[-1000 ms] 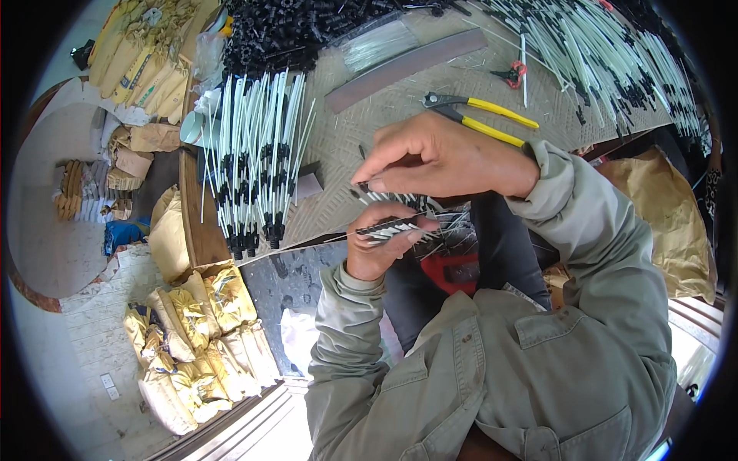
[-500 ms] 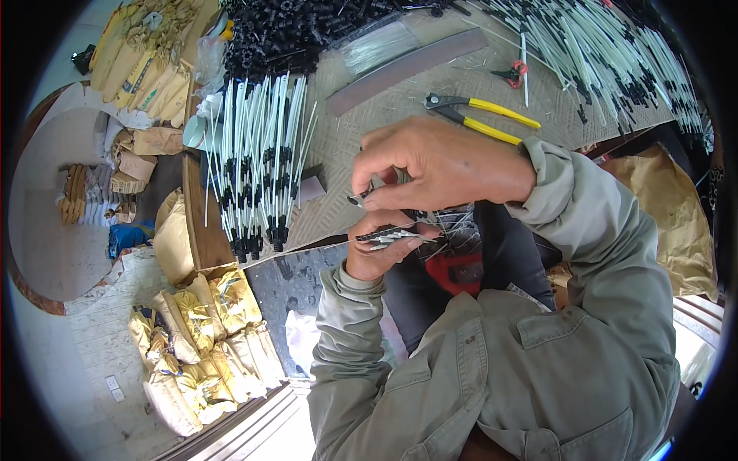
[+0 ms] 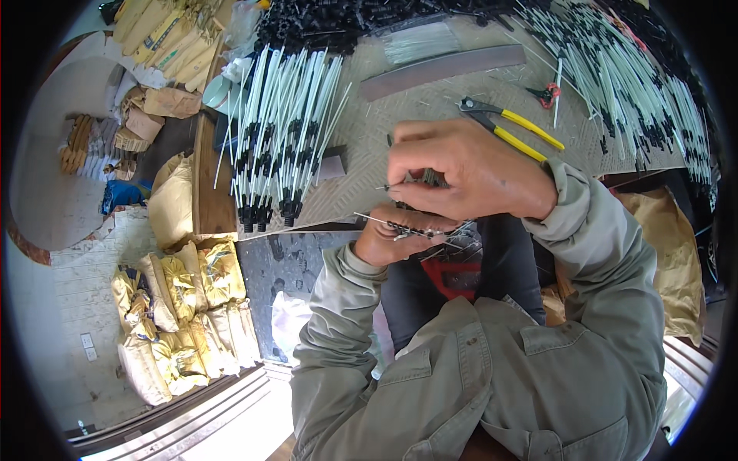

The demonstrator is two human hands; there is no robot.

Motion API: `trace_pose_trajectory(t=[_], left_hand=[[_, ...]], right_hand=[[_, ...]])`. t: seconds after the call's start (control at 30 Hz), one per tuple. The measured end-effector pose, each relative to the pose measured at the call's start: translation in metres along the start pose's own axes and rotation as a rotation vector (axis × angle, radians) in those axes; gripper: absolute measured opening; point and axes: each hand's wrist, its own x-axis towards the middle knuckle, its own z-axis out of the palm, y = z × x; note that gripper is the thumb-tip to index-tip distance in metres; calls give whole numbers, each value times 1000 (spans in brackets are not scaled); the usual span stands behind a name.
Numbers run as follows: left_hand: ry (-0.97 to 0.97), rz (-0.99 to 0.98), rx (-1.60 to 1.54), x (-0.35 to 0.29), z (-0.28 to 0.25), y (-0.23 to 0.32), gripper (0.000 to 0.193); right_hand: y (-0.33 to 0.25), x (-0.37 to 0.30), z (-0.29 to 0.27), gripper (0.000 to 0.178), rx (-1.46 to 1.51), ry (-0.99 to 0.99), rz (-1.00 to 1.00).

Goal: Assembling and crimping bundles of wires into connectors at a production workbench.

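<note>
Over my lap, at the near edge of the table, my left hand [image 3: 374, 243] is closed around a small bundle of thin black-and-white pieces [image 3: 413, 230]. One pale thin rod in it sticks out to the left. Just above it, my right hand [image 3: 473, 170] has its fingers curled and pinched. A small dark piece with a thin tip [image 3: 387, 187] shows at those fingertips; its kind is too small to make out. Yellow-handled pliers [image 3: 511, 127] lie on the table beyond my right hand.
White rods with black fittings stand bunched [image 3: 286, 138] at the left, and more rods [image 3: 607, 88] lie at the far right. A dark flat bar [image 3: 442, 71], red-handled scissors [image 3: 550, 94] and a heap of black parts [image 3: 323, 27] occupy the table. Yellow-brown packages [image 3: 184, 319] sit lower left.
The whole view has shifted, so the table's things appear farther right and higher. A pale rod now juts leftward from my left hand's bundle. Both hands stay close together.
</note>
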Motion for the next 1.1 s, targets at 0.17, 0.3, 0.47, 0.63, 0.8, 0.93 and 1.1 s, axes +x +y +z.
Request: trace_pose_trajectory(t=[0.17, 0.3, 0.47, 0.63, 0.8, 0.93, 1.1], left_hand=[[84, -15, 37, -3, 8, -6, 27], [77, -41, 133, -3, 9, -4, 27], [96, 66, 180, 7, 13, -5, 24], [46, 36, 115, 3, 4, -4, 24], [-18, 61, 198, 6, 4, -7, 24], [-103, 113, 225, -6, 5, -24, 34], [182, 52, 105, -27, 32, -50, 37]], right_hand=[[-10, 3, 1, 9, -152, 16, 29], [-4, -13, -20, 16, 30, 3, 168], [46, -80, -6, 40, -126, -83, 313], [57, -67, 16, 53, -203, -250, 144], [71, -59, 23, 61, -284, -418, -29], [76, -60, 29, 52, -327, -410, -95], [76, -56, 29, 49, -292, -415, -69]])
